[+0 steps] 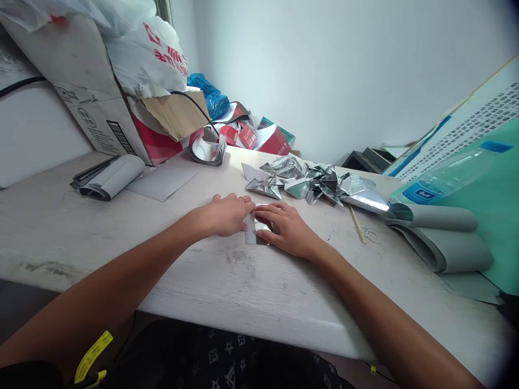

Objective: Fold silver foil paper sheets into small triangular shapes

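A small sheet of silver foil paper, with a dull grey side and a shiny folded-over part, lies on the table between my two hands. My left hand is closed, its fingers bent and their tips pressed on the paper's left and far edge. From the other side, my right hand holds the shiny part down, thumb and fingers curved around it with a gap between them. The fingers hide much of the paper. Beyond my hands sits a pile of folded silver foil pieces.
Rolled grey sheets and a flat grey sheet lie left; another roll stands behind. At right are a wooden stick, a rubber band, folded grey sheets and a plastic bottle. A cardboard box stands back left.
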A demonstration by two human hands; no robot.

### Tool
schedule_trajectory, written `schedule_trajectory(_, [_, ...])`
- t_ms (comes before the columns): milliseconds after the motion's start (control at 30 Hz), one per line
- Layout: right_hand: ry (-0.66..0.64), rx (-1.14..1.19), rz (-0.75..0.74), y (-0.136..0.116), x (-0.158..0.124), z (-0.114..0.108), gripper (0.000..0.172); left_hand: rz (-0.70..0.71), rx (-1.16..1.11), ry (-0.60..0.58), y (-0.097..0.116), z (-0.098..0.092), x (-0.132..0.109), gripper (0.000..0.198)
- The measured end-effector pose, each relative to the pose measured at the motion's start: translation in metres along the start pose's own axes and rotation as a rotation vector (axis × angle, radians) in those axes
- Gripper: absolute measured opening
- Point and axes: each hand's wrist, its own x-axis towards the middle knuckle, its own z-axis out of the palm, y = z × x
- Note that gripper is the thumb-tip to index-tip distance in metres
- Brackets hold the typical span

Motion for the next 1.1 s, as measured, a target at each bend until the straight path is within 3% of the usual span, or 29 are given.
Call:
schedule_trajectory(367, [-0.004, 0.087, 0.054, -0.004, -0.001, 0.0, 0.028, 0.07, 0.042, -0.084, -0.015, -0.009, 0.002, 0.053])
schedule_trajectory(700, [-0.006, 0.083, 0.1, -0.004, 0.0, 0.001, 0.031, 0.098, 0.07, -0.044, -0.011, -0.003, 0.007, 0.058])
schedule_trajectory(867, [0.056, 0.085, 0.056, 0.002, -0.003, 0.005, 0.045, 0.089, 0.059, -0.017, -0.005, -0.001, 0.007, 0.062])
schedule_trajectory(1100, [0.177, 0.174, 0.029, 0.01, -0.009, -0.002, 0.033, 0.09, -0.003, 0.036, -0.003, 0.005, 0.009, 0.058])
